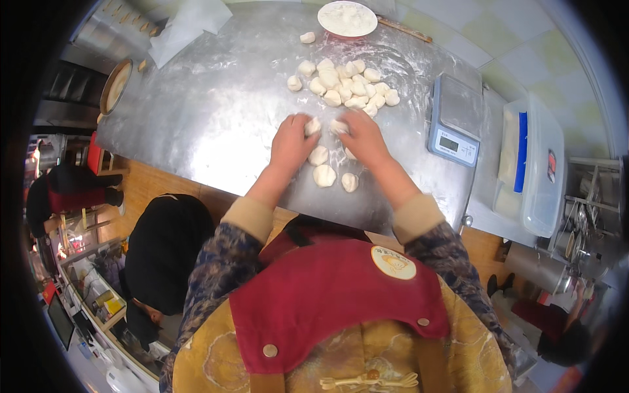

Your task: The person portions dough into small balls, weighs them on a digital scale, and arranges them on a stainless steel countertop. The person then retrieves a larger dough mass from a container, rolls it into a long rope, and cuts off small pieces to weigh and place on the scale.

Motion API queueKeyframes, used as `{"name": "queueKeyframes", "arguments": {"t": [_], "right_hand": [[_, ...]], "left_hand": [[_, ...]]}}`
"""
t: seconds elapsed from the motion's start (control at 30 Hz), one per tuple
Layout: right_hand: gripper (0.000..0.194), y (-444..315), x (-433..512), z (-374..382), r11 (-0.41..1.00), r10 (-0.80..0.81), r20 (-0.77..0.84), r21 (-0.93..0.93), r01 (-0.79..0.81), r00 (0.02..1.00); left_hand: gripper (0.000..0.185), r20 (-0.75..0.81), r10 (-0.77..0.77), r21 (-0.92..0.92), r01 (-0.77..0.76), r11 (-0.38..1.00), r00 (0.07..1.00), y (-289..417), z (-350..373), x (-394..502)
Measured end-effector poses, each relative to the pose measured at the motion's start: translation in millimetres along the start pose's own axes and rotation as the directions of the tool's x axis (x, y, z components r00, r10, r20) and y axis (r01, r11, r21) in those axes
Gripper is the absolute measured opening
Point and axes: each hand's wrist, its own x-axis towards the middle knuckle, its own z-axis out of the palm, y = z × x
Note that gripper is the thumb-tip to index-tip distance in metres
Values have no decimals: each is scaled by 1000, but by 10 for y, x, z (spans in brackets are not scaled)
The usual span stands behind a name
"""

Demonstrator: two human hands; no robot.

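Observation:
My left hand (295, 140) has its fingers around a small dough ball (312, 127) on the floured metal table (221, 98). A second dough ball (338, 126) is gripped by my right hand (362, 137), a short way to the right. Between and below the hands lie several separate dough pieces: one (318, 155) by my left thumb, a flatter one (324, 176) below it, and another (350, 182) to its right. One more is partly hidden under my right wrist. Beyond the hands is a pile of dough pieces (345, 84), and a lone piece (307, 38) lies farther back.
A bowl of flour (347, 18) and a wooden stick (405, 29) are at the back edge. At the right stand a digital scale (454, 118) and a clear plastic container (543, 172). A round pan (116, 87) is at the left. A person in black (167, 250) is close at left; others are farther off.

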Motion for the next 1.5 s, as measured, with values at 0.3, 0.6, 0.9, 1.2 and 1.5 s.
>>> {"name": "queueKeyframes", "arguments": {"t": [0.3, 0.6, 0.9, 1.2, 1.5], "right_hand": [[57, 337, -576, -286, 858, 378, -60, 399, -325, 924], [57, 247, -108, -175, 988, 152, 261, -20, -152, 953], [61, 96, -276, -116, 993, 29, 81, -120, -19, 996], [53, 151, -477, -42, 990, 37, 22, -139, -34, 999], [48, 433, 46, -149, 956, 268, -213, -62, -287, 940]], "left_hand": [[60, 104, 375, -125, -362, 924, 921, -256, -265, -28], [53, 36, 162, -311, -143, 940, 986, -299, -191, 4], [66, 151, 231, -161, -207, 965, 961, -357, -90, 26], [53, 363, 364, 26, -399, 916, 858, -140, -83, -336], [35, -93, 344, -9, -346, 938, 934, 583, 432, 715]]}}
